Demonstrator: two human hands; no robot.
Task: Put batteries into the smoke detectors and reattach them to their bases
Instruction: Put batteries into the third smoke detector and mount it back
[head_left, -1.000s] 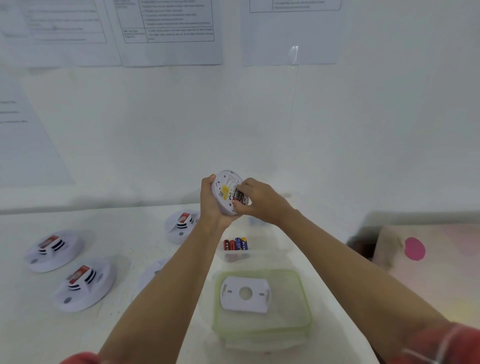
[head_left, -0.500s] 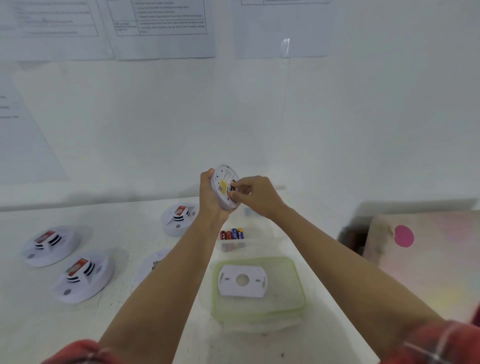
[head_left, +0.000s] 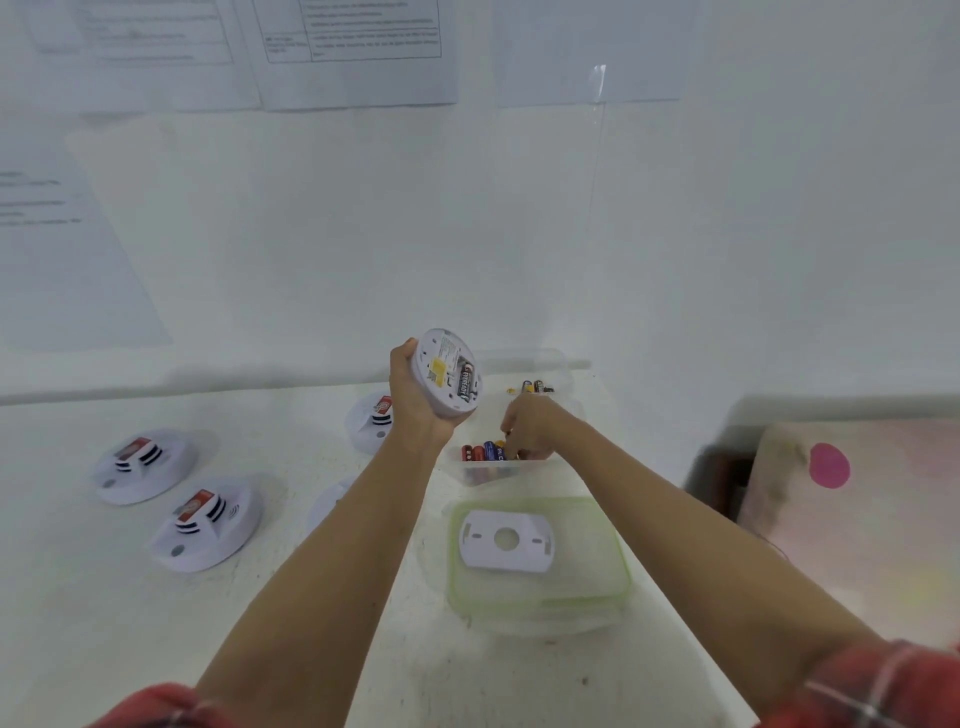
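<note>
Holding the detector (head_left: 447, 374) in my left hand (head_left: 415, 400); batteries (head_left: 483, 452) lie at eight o'clock of my right hand (head_left: 530, 428), pinch unclear.

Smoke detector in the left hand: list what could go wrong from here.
1. The left hand holds the smoke detector tilted, back facing outward. The fitted battery might slip out if it is not fully seated.
2. The right hand reaches into the clear tub among loose batteries of mixed colours, so it might pick a mismatched cell.
3. The tub stands near the right edge of the table and could get nudged off.
</note>
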